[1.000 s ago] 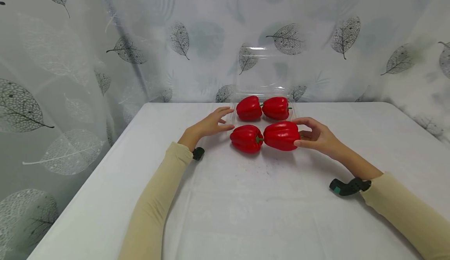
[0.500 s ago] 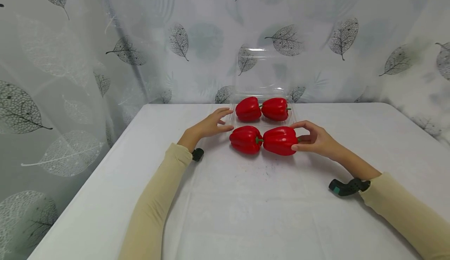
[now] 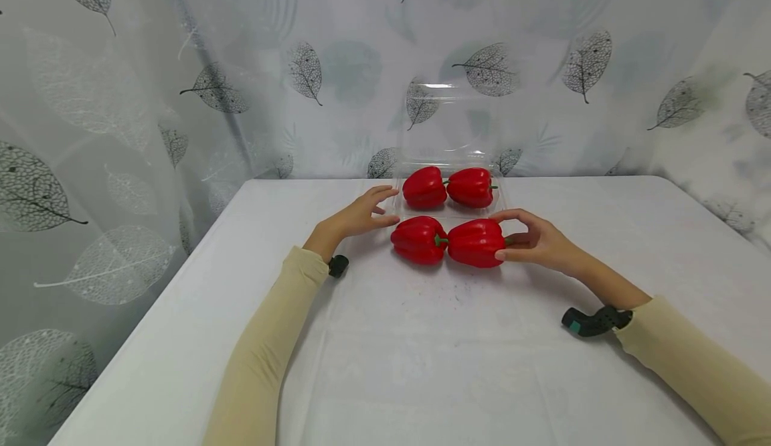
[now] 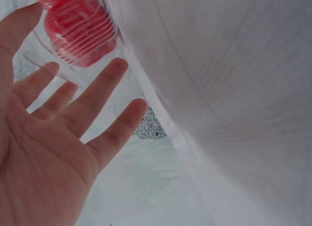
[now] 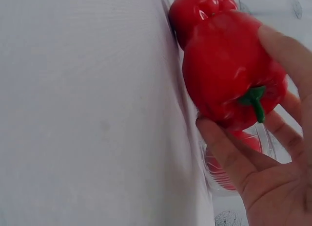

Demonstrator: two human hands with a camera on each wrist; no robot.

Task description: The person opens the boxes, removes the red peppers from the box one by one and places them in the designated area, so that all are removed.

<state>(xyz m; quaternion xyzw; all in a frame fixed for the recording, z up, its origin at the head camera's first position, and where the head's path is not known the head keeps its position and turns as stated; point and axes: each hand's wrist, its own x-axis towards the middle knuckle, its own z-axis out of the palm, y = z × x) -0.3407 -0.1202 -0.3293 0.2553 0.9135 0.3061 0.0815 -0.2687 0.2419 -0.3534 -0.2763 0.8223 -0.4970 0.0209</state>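
Two red bell peppers lie side by side on the white table. My right hand (image 3: 512, 237) holds the right pepper (image 3: 476, 243) between thumb and fingers; the right wrist view shows this pepper (image 5: 231, 72) and its green stem in my grip. The left pepper (image 3: 417, 239) touches it. Behind them a clear plastic clamshell box (image 3: 500, 195) holds two more red peppers (image 3: 448, 187), its lid standing up. My left hand (image 3: 369, 209) lies open at the box's left side, fingers straight against the clear wall (image 4: 73, 72).
The white cloth-covered table (image 3: 421, 339) ends at a leaf-print curtain (image 3: 301, 71) behind and to the left. Small black wrist cameras (image 3: 593, 321) sit on both forearms.
My right hand has lowered the right pepper onto the table and slid it slightly left against the other one. The left hand has stayed at the box.
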